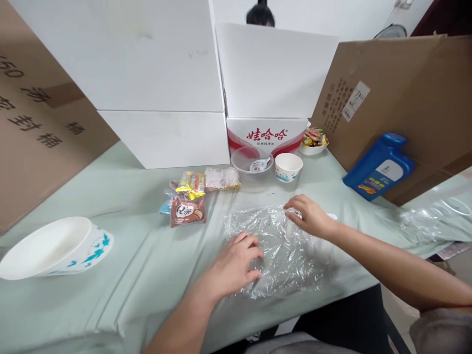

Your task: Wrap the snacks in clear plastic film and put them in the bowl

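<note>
1. Item in hand: a clear plastic film (283, 255), crumpled. It lies on the surface (129, 255) directly in front of me, near the front edge.
2. My left hand (236, 265) rests palm down on the film's near-left part. The fingers are loosely curled and press rather than grip.
3. My right hand (309, 215) sits at the film's far-right edge. The fingertips are drawn together on a fold and appear to pinch it.
4. Done so far, as I judge it: the film is laid out and mostly spread. It is heavily wrinkled, though, and nothing lies on it.
5. Not done: the snack packets (191, 196) lie in a loose group to the far left of the film, apart from it and unopened.
6. The clear plastic bowl (238, 160) beyond the film holds only one small sealed cup (260, 164). The paper cup (288, 166) just beside it looks empty.
7. Also present: a large white paper bowl (55, 248) tipped on its side at far left, a blue bottle (379, 167) leaning on cardboard at right, and a dish of sweets (309, 150) at the back.
8. The top of another person's head (260, 14) shows behind the white partition. No hands of theirs are in view.
</note>
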The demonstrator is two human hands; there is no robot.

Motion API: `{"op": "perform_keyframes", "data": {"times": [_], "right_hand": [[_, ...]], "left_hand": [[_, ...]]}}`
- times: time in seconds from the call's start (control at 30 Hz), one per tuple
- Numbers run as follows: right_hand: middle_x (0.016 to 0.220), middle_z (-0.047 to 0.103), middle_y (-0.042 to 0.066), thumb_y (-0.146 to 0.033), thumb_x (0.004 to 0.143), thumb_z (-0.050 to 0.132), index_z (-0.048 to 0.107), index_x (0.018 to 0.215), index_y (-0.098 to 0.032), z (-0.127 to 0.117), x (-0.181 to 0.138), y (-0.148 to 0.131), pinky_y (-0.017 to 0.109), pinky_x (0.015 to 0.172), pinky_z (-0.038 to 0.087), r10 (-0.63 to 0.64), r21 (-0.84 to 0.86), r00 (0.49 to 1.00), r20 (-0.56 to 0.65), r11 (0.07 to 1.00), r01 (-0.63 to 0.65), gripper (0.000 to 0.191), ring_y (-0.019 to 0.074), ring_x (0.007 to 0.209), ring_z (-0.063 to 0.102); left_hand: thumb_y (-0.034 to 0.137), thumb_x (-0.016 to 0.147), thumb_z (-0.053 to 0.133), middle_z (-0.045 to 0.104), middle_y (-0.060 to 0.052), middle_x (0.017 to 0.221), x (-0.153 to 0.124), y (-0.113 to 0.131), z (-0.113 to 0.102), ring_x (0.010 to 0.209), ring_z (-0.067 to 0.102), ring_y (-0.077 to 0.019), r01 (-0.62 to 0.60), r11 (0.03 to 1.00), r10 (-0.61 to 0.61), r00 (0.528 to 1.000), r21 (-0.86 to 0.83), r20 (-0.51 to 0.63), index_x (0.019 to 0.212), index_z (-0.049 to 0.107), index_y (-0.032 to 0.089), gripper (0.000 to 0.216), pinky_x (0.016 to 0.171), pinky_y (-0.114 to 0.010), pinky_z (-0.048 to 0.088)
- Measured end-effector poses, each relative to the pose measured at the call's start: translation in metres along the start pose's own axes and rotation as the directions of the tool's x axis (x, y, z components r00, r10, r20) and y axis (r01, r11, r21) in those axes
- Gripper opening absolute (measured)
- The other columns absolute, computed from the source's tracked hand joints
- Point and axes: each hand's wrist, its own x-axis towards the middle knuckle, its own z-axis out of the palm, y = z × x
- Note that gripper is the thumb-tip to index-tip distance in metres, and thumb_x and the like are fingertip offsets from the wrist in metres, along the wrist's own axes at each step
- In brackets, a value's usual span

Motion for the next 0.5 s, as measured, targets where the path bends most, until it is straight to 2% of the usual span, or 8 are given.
{"op": "perform_keyframes", "data": {"times": [0.07, 0.1, 0.17, 0.23, 0.3, 0.37, 0.43, 0.5], "right_hand": [[0.1, 0.066, 0.011, -0.039, 0.095, 0.053, 0.067, 0.107, -0.02, -0.002, -0.017, -0.025, 0.04, 0.086, 0.051, -0.184, 0.162, 0.974, 0.128, 0.973, 0.163, 0.027, 0.0225, 0.097, 0.06], [0.1, 0.066, 0.01, -0.043, 0.095, 0.052, 0.067, 0.108, -0.02, -0.005, -0.027, -0.034, 0.037, 0.084, 0.052, -0.247, 0.251, 0.947, 0.206, 0.949, 0.193, 0.03, 0.0212, 0.094, 0.061], [0.099, 0.066, 0.01, -0.05, 0.094, 0.052, 0.066, 0.112, -0.02, -0.012, -0.047, -0.044, 0.035, 0.082, 0.052, -0.312, 0.377, 0.893, 0.324, 0.908, 0.181, 0.038, 0.0201, 0.092, 0.061], [0.104, 0.066, 0.01, -0.057, 0.088, 0.058, 0.063, 0.117, -0.02, -0.017, -0.069, -0.042, 0.037, 0.085, 0.051, -0.303, 0.398, 0.873, 0.382, 0.907, 0.14, 0.048, 0.0215, 0.097, 0.061], [0.116, 0.064, 0.013, -0.06, 0.079, 0.067, 0.06, 0.123, -0.02, -0.017, -0.09, -0.032, 0.043, 0.094, 0.049, -0.263, 0.321, 0.878, 0.4, 0.937, 0.135, 0.06, 0.026, 0.109, 0.059], [0.13, 0.058, 0.015, -0.054, 0.078, 0.071, 0.057, 0.127, -0.021, -0.013, -0.11, -0.022, 0.049, 0.101, 0.045, -0.214, 0.19, 0.9, 0.38, 0.97, 0.15, 0.061, 0.0306, 0.122, 0.052], [0.134, 0.057, 0.014, -0.037, 0.088, 0.063, 0.058, 0.124, -0.023, -0.008, -0.126, -0.015, 0.051, 0.103, 0.044, -0.156, 0.09, 0.939, 0.308, 0.987, 0.135, 0.039, 0.0301, 0.127, 0.049], [0.123, 0.064, 0.011, -0.021, 0.093, 0.052, 0.061, 0.114, -0.024, -0.006, -0.136, -0.015, 0.048, 0.098, 0.048, -0.118, 0.104, 0.969, 0.215, 0.99, 0.097, 0.022, 0.0262, 0.12, 0.056]], "left_hand": [[0.032, 0.073, 0.078, 0.062, -0.002, 0.099, -0.005, -0.003, -0.008, 0.101, 0.055, -0.0227, 0.005, 0.999, -0.002, 0.998, -0.053, 0.066, 0.09, 0.07, 0.024, 0.02, 0.086, -0.036, 0.046], [0.036, 0.072, 0.079, 0.062, -0.002, 0.096, -0.008, -0.004, -0.011, 0.098, 0.056, -0.0219, -0.002, 0.997, 0.011, 0.994, -0.083, 0.106, 0.09, 0.07, 0.025, 0.023, 0.084, -0.034, 0.046], [0.042, 0.065, 0.083, 0.061, -0.001, 0.096, -0.013, -0.004, -0.016, 0.096, 0.056, -0.0219, -0.019, 0.993, 0.04, 0.982, -0.114, 0.183, 0.095, 0.069, 0.026, 0.037, 0.083, -0.033, 0.046], [0.042, 0.056, 0.088, 0.06, -0.001, 0.099, -0.016, -0.002, -0.016, 0.099, 0.055, -0.0238, -0.009, 0.997, 0.027, 0.971, -0.077, 0.236, 0.098, 0.067, 0.025, 0.05, 0.085, -0.035, 0.045], [0.034, 0.053, 0.089, 0.058, -0.002, 0.101, -0.017, 0.001, -0.012, 0.102, 0.053, -0.0258, 0.02, 1.0, -0.02, 0.97, 0.001, 0.243, 0.093, 0.065, 0.023, 0.048, 0.086, -0.037, 0.044], [0.019, 0.061, 0.082, 0.057, -0.002, 0.1, -0.015, 0.004, -0.008, 0.103, 0.051, -0.0253, 0.028, 0.998, -0.039, 0.974, 0.05, 0.223, 0.081, 0.062, 0.022, 0.028, 0.087, -0.037, 0.042], [0.006, 0.068, 0.066, 0.057, -0.002, 0.099, -0.014, 0.005, -0.008, 0.103, 0.051, -0.0232, 0.0, 0.999, -0.008, 0.978, 0.038, 0.207, 0.072, 0.058, 0.02, 0.017, 0.087, -0.036, 0.041], [0.001, 0.069, 0.054, 0.058, -0.001, 0.095, -0.015, 0.005, -0.013, 0.1, 0.053, -0.0206, -0.029, 0.999, 0.033, 0.98, -0.024, 0.195, 0.07, 0.055, 0.02, 0.019, 0.086, -0.033, 0.042]]}}
